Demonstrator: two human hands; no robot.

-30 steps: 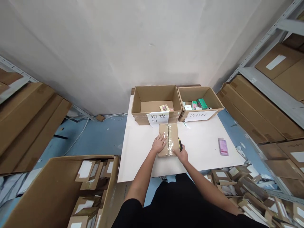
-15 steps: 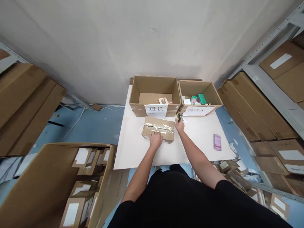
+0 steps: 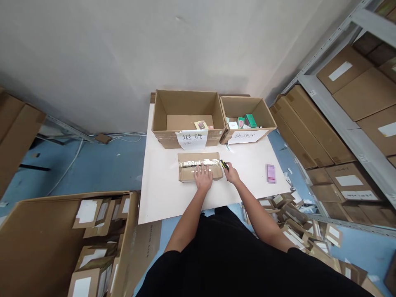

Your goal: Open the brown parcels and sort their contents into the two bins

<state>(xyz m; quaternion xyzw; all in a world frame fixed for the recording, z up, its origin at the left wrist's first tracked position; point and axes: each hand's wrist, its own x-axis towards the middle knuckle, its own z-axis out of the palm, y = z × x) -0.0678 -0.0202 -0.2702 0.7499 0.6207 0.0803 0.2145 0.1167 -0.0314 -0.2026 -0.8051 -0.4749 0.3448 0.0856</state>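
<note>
Two hands over a white table, working on one taped parcel. Left hand [image 3: 203, 177] lies flat and open, palm down, fingers spread on the near side of the cardboard parcel [image 3: 188, 173], not gripping. Right hand [image 3: 231, 173] is closed around a small yellow-and-black utility knife [image 3: 224, 165], tip pointing left, just at the right end of the parcel's tape; can't tell if the blade touches it. Parcel lies flat on the white table [image 3: 163, 194], near its middle, long side across, just in front of two open cardboard boxes. Shiny packing tape [image 3: 199, 163] runs along its top, end to end.

Far edge of table: larger box [image 3: 185, 99] on the left holds one small card packet [image 3: 201, 124] on its floor; paper sign 退货区 [image 3: 191, 139] hangs on its front. Smaller box [image 3: 247, 105] beside it, touching, holds small retail boxes, some green [image 3: 250, 120], sign 换货区 [image 3: 247, 137] on front. Blurred pink item [image 3: 270, 173] lies on the table, well right of the parcel. Big open carton [image 3: 102, 206] of small packets sits lower left, more packets [image 3: 293, 222] heaped on the blue floor [image 3: 108, 165] lower right, cartons [image 3: 309, 128] on metal shelving [image 3: 340, 99] right.
</note>
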